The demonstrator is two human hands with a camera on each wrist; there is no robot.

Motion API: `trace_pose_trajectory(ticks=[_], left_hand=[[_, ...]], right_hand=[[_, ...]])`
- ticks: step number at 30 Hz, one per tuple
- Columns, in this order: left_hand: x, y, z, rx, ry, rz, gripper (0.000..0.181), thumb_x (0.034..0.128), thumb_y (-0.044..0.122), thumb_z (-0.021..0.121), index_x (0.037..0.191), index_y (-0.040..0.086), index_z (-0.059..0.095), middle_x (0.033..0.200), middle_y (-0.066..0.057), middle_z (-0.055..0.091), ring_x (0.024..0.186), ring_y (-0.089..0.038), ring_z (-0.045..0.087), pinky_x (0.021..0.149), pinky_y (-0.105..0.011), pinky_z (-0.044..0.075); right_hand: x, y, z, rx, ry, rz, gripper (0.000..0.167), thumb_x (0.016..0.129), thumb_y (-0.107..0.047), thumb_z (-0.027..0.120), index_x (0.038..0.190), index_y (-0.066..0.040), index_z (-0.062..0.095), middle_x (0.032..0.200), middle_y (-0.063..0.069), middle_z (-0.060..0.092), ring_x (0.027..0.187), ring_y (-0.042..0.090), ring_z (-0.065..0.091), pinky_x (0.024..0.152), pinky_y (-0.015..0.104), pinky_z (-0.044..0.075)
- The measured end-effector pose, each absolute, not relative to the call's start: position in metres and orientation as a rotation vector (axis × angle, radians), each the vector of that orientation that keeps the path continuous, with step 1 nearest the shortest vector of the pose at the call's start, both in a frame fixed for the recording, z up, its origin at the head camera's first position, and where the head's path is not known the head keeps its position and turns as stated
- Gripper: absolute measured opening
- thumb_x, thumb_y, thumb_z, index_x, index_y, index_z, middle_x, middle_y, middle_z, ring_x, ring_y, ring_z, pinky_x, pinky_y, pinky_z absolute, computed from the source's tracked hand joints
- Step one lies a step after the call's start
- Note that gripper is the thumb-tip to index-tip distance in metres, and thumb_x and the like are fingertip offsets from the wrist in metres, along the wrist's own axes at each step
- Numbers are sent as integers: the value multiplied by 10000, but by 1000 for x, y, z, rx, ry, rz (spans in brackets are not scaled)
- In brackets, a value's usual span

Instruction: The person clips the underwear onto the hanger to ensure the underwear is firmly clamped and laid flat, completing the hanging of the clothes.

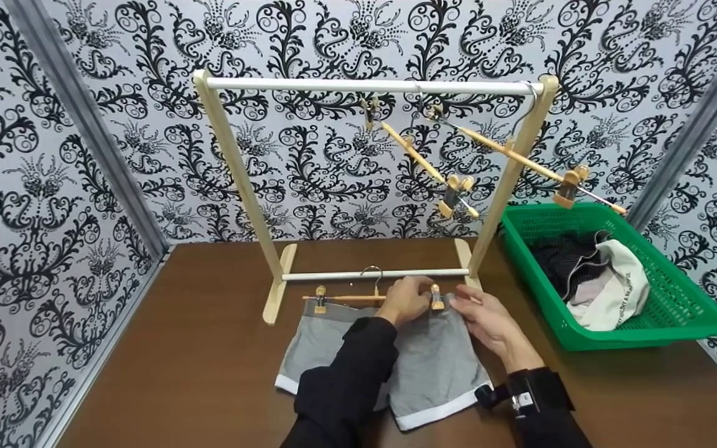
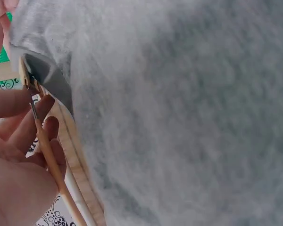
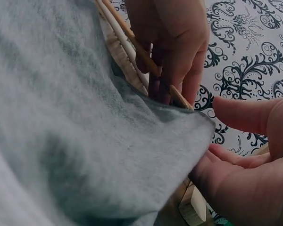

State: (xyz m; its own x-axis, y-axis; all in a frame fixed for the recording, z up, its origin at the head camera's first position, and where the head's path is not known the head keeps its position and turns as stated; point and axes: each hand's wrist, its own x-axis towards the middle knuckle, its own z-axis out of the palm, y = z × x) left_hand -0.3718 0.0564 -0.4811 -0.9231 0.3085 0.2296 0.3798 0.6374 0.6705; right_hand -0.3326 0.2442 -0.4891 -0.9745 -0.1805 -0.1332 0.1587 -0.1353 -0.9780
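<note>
Rack [image 1: 238,168] stands on worktop [image 1: 209,348], wall [image 1: 346,205] behind at 12 o'clock. Shorts [image 1: 439,354] lie in front, at rack's 6, waistband [image 1: 346,314] twd 12. Hanger [image 1: 352,298] lies along waistband, lower bar [image 1: 327,275] at its 12; L clip [image 1: 320,300] approx 11 on shorts, R clip [image 1: 437,298] approx 1. 2nd hanger [image 1: 417,156] & 3rd hanger [image 1: 523,158] hang off top bar [image 1: 309,84], rack's 1 & 2. Basket [image 1: 657,336] at rack's 4, w/ clothes [image 1: 607,280] in it. L fingers [image 2: 12,104] at R clip's 9, R fingers [image 3: 224,176] at its 3.
</note>
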Motion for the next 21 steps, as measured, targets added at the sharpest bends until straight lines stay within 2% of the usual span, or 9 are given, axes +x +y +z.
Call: trace_pose_trajectory(ticks=[3, 7, 14, 21], left_hand=[[-370, 57, -480, -549, -2736, -1208, 275, 896, 46, 640, 1144, 72, 755, 1030, -26, 759, 965, -223, 683, 849, -360, 524], [-368, 58, -480, -514, -2717, -1270, 233, 919, 36, 645, 1115, 84, 761, 1014, 0, 763, 977, -186, 686, 867, -341, 521], [-366, 61, -480, -481, -2725, -1235, 250, 956, 75, 616, 1189, 74, 705, 1072, -26, 752, 1045, -217, 679, 938, -447, 427], [-366, 62, -482, -478, -2838, -1171, 308, 984, 196, 517, 1169, 107, 747, 1141, -10, 740, 1092, -214, 661, 907, -439, 356]], right_hand=[[-333, 245, -488, -17, 1873, -2226, 678, 1011, -5, 527, 1556, 111, 139, 1590, 328, 203, 1264, 245, 484, 944, 291, 482], [-332, 242, -488, -4, 1810, -2265, 715, 992, 26, 540, 1559, 114, 112, 1595, 332, 170, 1194, 196, 532, 937, 278, 491], [-333, 240, -488, 12, 1798, -2287, 737, 973, 48, 575, 1549, 134, 123, 1452, 295, 394, 1046, 109, 616, 914, 244, 506], [-334, 238, -491, -29, 1824, -2255, 717, 970, 62, 564, 1551, 126, 149, 1302, 183, 572, 1036, 117, 636, 908, 263, 510]])
